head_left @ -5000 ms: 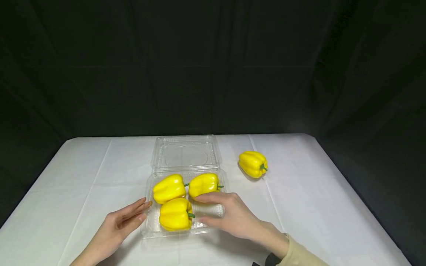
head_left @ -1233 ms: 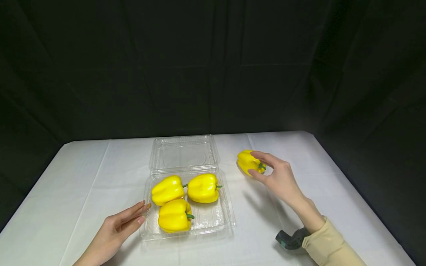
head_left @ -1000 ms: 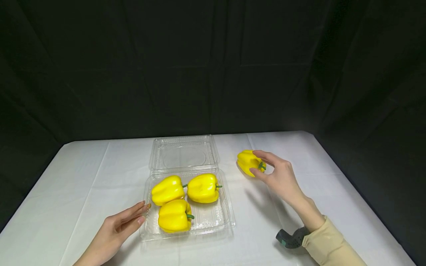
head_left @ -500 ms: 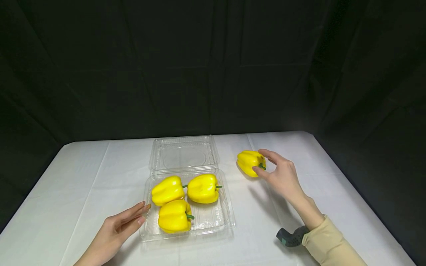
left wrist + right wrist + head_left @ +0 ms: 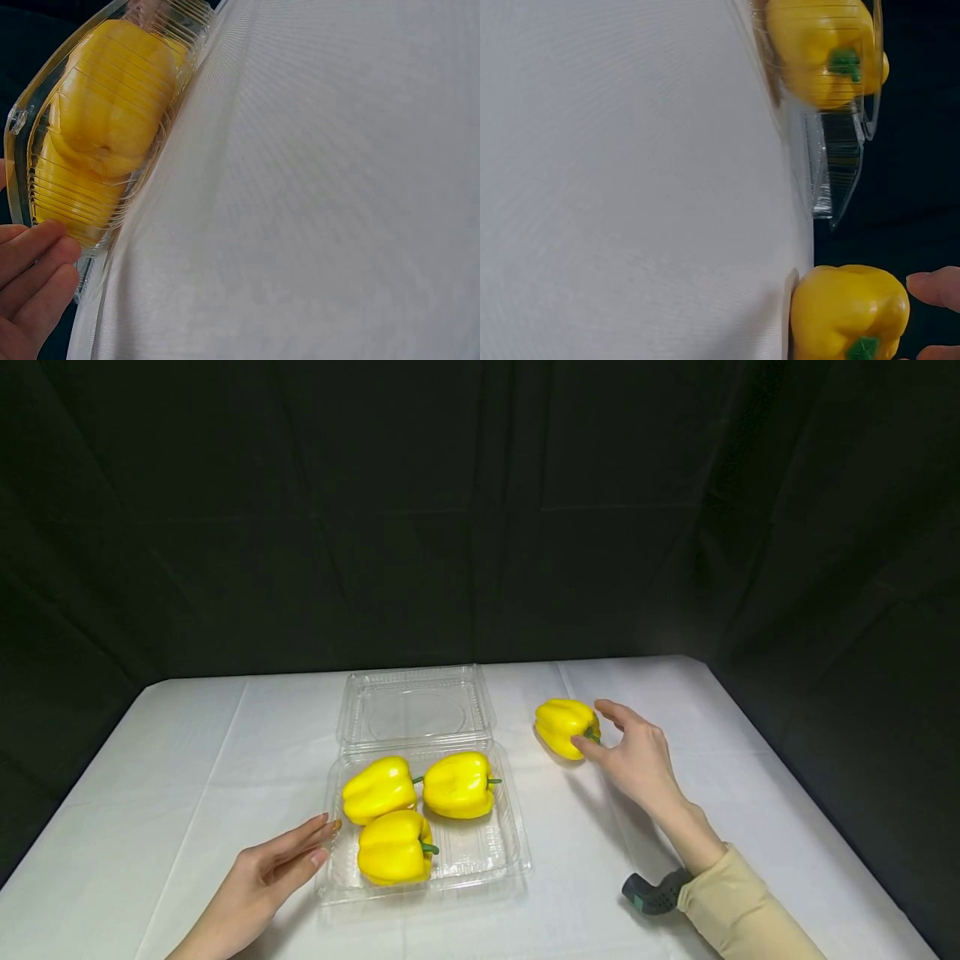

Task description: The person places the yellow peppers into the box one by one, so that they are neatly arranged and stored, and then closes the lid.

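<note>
My left hand rests its fingertips against the left side of a clear plastic clamshell container. Three yellow bell peppers lie on their sides in its base: a back-left pepper, a back-right pepper and a front pepper. Through the container's wall, the left wrist view shows a pepper close to my fingers. My right hand is at the stem end of a lone yellow bell pepper on the table, thumb and fingers spread. In the right wrist view a fingertip stands just off this pepper.
The container's lid lies folded back behind the base. A white cloth covers the table, with black curtains behind and at the sides. A dark strap-like device sits at my right wrist, beside the beige sleeve.
Five seconds ago my right hand was at the back-right pepper in the container; it has since moved to the lone pepper. Over the last second its fingers have drawn back slightly rightward. Left hand unchanged.
</note>
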`<state>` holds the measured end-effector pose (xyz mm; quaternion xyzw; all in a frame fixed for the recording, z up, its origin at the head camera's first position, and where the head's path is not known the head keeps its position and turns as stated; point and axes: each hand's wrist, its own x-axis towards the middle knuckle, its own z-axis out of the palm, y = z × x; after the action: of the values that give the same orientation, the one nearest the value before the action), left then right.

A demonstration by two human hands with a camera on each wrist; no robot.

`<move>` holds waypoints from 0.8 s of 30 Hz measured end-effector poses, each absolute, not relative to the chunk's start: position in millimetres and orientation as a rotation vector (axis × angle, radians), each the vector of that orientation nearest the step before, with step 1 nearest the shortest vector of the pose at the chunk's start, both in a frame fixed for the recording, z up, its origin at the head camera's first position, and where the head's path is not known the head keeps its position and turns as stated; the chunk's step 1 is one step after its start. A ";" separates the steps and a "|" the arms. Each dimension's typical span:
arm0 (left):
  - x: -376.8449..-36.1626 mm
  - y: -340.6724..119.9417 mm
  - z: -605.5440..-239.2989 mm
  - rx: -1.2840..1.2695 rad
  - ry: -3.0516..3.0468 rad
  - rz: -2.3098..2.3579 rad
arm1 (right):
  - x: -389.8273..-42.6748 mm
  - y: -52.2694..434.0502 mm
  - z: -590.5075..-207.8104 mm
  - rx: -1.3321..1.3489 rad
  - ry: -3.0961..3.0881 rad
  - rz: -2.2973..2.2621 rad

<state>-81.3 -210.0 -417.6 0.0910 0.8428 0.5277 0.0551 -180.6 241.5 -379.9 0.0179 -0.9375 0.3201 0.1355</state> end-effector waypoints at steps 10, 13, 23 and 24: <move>-82.3 -209.2 -416.4 0.214 2.550 1.579 | -183.8 242.3 -387.9 -0.014 -2.748 0.906; -82.1 -208.8 -415.6 0.210 2.546 1.580 | -184.4 242.9 -389.9 -0.024 -2.753 0.901; -81.7 -208.4 -415.2 0.188 2.532 1.585 | -186.0 241.2 -394.2 -0.032 -2.776 0.926; -81.6 -208.5 -415.1 0.189 2.533 1.585 | -186.2 241.4 -394.8 -0.028 -2.777 0.925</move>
<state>-81.6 -208.5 -415.1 0.0628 0.8437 0.5280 0.0735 -186.2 241.4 -394.8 -0.0094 -0.9432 0.3143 0.1070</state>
